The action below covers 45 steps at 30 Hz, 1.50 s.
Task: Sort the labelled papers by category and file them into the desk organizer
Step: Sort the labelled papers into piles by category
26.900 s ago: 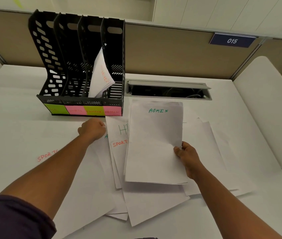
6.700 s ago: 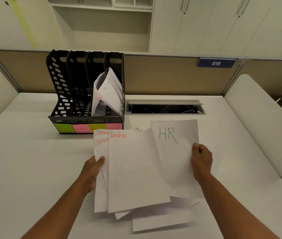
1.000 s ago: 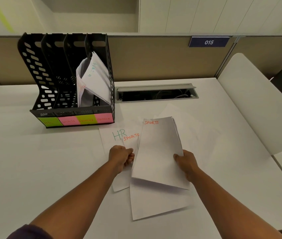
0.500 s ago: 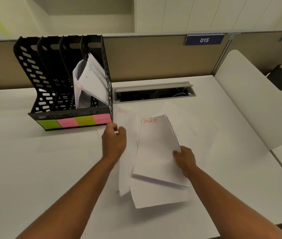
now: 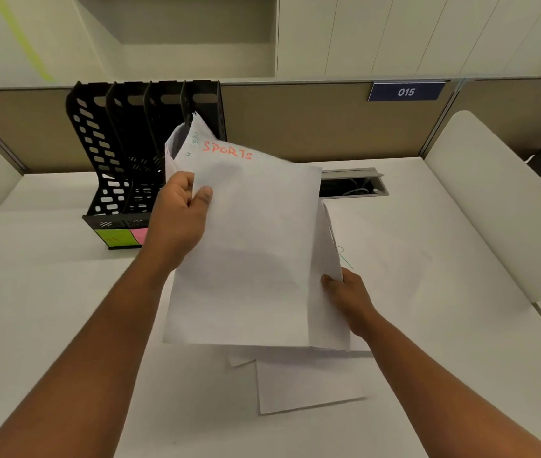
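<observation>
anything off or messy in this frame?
Mildly. The filed papers flop out of the black desk organizer instead of standing straight. Loose sheets lie askew on the desk. Left hand pinches the SPORTS sheet; right hand holds a stack.

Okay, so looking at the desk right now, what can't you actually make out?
Head view only:
- Desk organizer: its right compartments and their colour tags are hidden by the left hand and the SPORTS sheet.
- Green tag: writing too small to read.
- Papers filed in the organizer: green label blurred.
- Stack in the right hand: labels covered by the SPORTS sheet.
- Sheet on the desk: green writing mostly hidden.
</observation>
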Tool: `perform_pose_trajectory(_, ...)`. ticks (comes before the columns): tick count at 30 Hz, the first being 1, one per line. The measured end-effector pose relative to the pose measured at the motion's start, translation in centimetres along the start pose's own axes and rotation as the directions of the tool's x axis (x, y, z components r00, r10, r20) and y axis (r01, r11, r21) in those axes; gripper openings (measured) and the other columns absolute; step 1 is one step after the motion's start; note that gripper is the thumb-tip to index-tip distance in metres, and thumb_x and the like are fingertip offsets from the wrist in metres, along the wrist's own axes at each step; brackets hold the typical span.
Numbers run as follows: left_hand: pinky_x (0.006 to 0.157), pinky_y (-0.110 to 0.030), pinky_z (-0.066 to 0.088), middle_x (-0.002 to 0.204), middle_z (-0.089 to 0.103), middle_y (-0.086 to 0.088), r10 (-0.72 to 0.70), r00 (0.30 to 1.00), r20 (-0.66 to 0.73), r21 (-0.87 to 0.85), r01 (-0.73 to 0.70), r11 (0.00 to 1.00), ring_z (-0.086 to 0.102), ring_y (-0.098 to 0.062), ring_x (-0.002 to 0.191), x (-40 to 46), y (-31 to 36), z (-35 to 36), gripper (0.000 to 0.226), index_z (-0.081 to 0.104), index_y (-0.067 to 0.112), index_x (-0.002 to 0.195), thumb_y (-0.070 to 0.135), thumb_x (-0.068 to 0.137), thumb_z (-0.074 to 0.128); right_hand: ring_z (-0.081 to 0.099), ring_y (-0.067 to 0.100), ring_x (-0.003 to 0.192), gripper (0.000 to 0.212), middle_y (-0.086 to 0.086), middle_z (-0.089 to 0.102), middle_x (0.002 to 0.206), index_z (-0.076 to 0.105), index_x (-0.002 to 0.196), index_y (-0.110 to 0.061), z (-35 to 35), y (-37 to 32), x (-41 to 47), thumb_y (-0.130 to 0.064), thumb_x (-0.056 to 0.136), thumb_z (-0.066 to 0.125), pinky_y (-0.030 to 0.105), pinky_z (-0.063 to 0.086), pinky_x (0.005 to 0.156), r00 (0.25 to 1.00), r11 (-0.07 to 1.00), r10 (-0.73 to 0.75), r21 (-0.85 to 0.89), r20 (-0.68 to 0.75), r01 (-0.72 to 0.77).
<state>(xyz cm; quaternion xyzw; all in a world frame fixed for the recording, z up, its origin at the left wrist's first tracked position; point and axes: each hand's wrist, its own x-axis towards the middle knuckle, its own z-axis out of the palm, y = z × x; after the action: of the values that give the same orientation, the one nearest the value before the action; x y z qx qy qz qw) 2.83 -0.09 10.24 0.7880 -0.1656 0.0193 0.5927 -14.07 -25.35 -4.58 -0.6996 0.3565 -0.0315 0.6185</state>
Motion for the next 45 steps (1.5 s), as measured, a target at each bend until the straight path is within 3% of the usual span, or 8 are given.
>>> perform_pose_trajectory(5, 0.075, -0.04, 0.06, 0.09, 0.072, 0.0, -0.22, 0.975, 0.016, 0.11, 0.217, 0.97, 0.072, -0.026, 0.086, -0.2, -5.4, 1.8, 0.008, 0.06, 0.019, 0.103, 0.027, 0.1, 0.061, 0.077, 0.023, 0.083, 0.034, 0.003, 0.079, 0.099, 0.076, 0.107, -0.022, 1.1, -2.4, -1.6, -0.038, 0.077, 0.079, 0.031, 0.059, 0.063, 0.97, 0.982, -0.006, 0.182, 0.241, -0.039)
perform_pose_trajectory(10, 0.064, -0.031, 0.052, 0.086, 0.068, 0.003, -0.305, 0.947, -0.095, 0.119, 0.315, 0.941, 0.064, -0.019, 0.078, -1.6, -8.7, 2.9, 0.012, 0.061, 0.024, 0.092, 0.034, 0.098, 0.062, 0.077, 0.031, 0.089, 0.041, 0.012, 0.078, 0.106, 0.077, 0.11, -0.018, 1.4, -3.1, -2.5, -0.029, 0.07, 0.079, 0.042, 0.061, 0.071, 0.938, 0.932, 0.074, 0.312, 0.338, -0.186)
perform_pose_trajectory(18, 0.066, -0.03, 0.049, 0.107, 0.067, 0.0, -0.566, 0.824, 0.009, -0.086, 0.565, 0.821, 0.064, -0.014, 0.087, -2.7, -10.7, 3.9, 0.013, 0.052, 0.025, 0.1, 0.033, 0.099, 0.062, 0.076, 0.022, 0.1, 0.064, 0.001, 0.078, 0.11, 0.08, 0.105, -0.033, 2.3, -3.2, -3.0, -0.084, 0.077, 0.053, 0.035, 0.063, 0.071, 0.929, 0.923, 0.108, 0.312, 0.354, -0.226)
perform_pose_trajectory(22, 0.065, -0.027, 0.054, 0.109, 0.07, 0.002, -0.514, 0.856, -0.057, -0.178, 0.498, 0.849, 0.07, -0.011, 0.087, -3.3, -9.7, 3.7, 0.033, 0.05, 0.024, 0.117, 0.026, 0.093, 0.072, 0.076, 0.01, 0.093, 0.017, -0.006, 0.079, 0.106, 0.08, 0.101, -0.035, 2.6, -4.1, -2.9, -0.043, 0.095, 0.066, 0.026, 0.061, 0.07, 0.929, 0.948, -0.018, 0.301, 0.37, -0.101)
perform_pose_trajectory(25, 0.071, -0.032, 0.061, 0.106, 0.076, -0.003, -0.39, 0.92, -0.019, -0.405, 0.35, 0.844, 0.076, -0.018, 0.089, -3.2, -7.8, 3.0, 0.045, 0.053, 0.022, 0.123, 0.02, 0.087, 0.08, 0.075, 0.024, 0.093, 0.023, 0.009, 0.077, 0.112, 0.072, 0.111, -0.017, 2.5, -4.8, -2.0, -0.005, 0.094, 0.062, 0.033, 0.061, 0.071, 0.942, 0.983, -0.099, 0.177, 0.321, 0.043)
perform_pose_trajectory(30, 0.086, -0.042, 0.059, 0.115, 0.076, -0.009, -0.314, 0.904, 0.289, -0.448, 0.418, 0.79, 0.071, -0.031, 0.108, -2.6, -6.3, 2.1, 0.045, 0.068, 0.014, 0.123, 0.014, 0.079, 0.082, 0.073, 0.015, 0.088, 0.021, -0.009, 0.077, 0.097, 0.076, 0.101, -0.026, 2.9, -6.9, -1.8, -0.011, 0.099, 0.062, 0.039, 0.062, 0.08, 0.941, 0.941, -0.315, 0.174, 0.126, 0.292)
perform_pose_trajectory(39, 0.07, -0.031, 0.061, 0.093, 0.079, 0.002, -0.147, 0.986, 0.083, -0.308, 0.166, 0.937, 0.075, -0.021, 0.087, -4.5, -5.8, 4.0, 0.01, 0.076, 0.025, 0.097, 0.026, 0.087, 0.076, 0.064, 0.012, 0.074, 0.015, -0.002, 0.071, 0.085, 0.07, 0.086, -0.022, 3.8, -6.8, -2.3, -0.011, 0.09, 0.06, 0.033, 0.056, 0.063, 0.889, 0.889, -0.458, 0.016, -0.006, 0.458)
perform_pose_trajectory(45, 0.071, -0.034, 0.057, 0.097, 0.077, -0.006, -0.332, 0.939, 0.087, -0.365, 0.34, 0.867, 0.071, -0.032, 0.094, -6.5, -7.9, 5.1, 0.012, 0.074, 0.017, 0.098, 0.011, 0.088, 0.076, 0.054, 0.023, 0.067, 0.024, 0.024, 0.064, 0.078, 0.065, 0.089, 0.002, 4.0, -4.5, -2.1, -0.015, 0.076, 0.055, 0.039, 0.045, 0.06, 0.963, 0.963, -0.27, 0.021, 0.023, 0.269)
